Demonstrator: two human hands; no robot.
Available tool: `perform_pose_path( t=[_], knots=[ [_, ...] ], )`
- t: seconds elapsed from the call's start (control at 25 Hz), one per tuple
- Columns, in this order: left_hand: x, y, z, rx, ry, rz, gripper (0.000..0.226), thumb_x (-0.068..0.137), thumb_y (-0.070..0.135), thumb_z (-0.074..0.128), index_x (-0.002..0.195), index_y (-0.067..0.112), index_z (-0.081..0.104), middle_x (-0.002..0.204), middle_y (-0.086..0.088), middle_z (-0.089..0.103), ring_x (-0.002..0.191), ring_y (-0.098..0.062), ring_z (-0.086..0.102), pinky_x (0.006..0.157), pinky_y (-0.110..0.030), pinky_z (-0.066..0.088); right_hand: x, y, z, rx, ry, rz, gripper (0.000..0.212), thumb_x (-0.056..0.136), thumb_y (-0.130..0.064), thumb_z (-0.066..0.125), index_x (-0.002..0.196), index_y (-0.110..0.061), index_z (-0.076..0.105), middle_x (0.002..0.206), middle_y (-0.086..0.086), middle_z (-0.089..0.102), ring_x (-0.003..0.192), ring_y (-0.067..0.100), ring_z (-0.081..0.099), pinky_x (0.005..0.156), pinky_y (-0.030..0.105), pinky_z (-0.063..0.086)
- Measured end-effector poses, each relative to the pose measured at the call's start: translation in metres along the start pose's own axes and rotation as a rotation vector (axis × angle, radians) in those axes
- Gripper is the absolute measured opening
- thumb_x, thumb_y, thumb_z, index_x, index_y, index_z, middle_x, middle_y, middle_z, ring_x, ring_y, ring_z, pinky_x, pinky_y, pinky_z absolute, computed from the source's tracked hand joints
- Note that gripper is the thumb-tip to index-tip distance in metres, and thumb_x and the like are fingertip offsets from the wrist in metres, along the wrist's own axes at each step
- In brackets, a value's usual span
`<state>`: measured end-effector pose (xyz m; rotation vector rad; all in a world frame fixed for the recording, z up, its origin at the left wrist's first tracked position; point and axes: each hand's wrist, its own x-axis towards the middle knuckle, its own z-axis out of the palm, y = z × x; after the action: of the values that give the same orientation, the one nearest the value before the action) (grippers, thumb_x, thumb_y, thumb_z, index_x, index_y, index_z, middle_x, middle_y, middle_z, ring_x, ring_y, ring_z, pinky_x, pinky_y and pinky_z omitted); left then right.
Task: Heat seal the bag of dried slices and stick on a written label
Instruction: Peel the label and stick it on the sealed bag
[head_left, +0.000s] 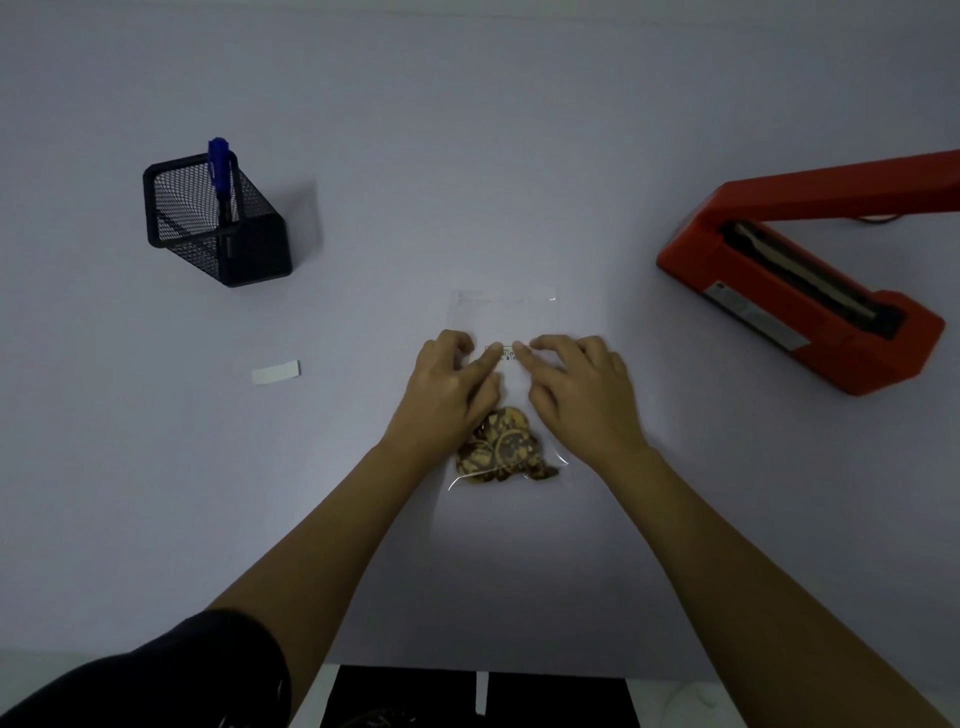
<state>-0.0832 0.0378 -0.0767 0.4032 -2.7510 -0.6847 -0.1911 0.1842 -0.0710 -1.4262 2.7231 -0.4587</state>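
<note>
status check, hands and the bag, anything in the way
Left hand and right hand both fingers-down pressing label onto bag. Bag flat on table, slices at near end. Nothing in the way.

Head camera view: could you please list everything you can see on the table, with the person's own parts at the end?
table: one, pale grey, fills the view.
pen holder: one, black mesh, far left.
pen: one, blue, upright in the pen holder.
paper strip: one, white, left of the hands.
heat sealer: one, red-orange, far right, arm raised.
bag: one, clear, flat in the centre.
dried slices: several, brown, at the bag's near end.
label: one, white with writing, on the bag between the fingertips.
left hand: pressing the label's left end.
right hand: pressing its right end.
</note>
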Motion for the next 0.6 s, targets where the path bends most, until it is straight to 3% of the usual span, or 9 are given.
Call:
perform_pose_path(
  t=[0.24, 0.6],
  knots=[
    [-0.002, -0.0019, 0.001, -0.009, 0.012, 0.011, 0.034, 0.091, 0.027, 0.051, 0.117, 0.009, 0.065, 0.104, -0.021, 0.058, 0.086, -0.028, 0.051, 0.083, -0.017, 0.029, -0.0037, 0.0035, 0.005, 0.093, 0.026, 0.006, 0.04, 0.086, -0.023, 0.044, 0.123, -0.026, 0.059, 0.117, 0.001, 0.062, 0.1, 0.021, 0.04, 0.074, 0.038, 0.041],
    [-0.0014, -0.0022, 0.0045, 0.013, 0.052, 0.016, 0.038, 0.091, 0.026, 0.05, 0.119, 0.002, 0.062, 0.103, -0.021, 0.059, 0.085, -0.029, 0.053, 0.081, -0.024, 0.036, -0.0038, 0.0035, 0.0068, 0.081, 0.041, 0.018, 0.041, 0.086, -0.024, 0.043, 0.124, -0.024, 0.058, 0.118, 0.0, 0.061, 0.102, 0.022, 0.04, 0.074, 0.037, 0.039]
  ],
)
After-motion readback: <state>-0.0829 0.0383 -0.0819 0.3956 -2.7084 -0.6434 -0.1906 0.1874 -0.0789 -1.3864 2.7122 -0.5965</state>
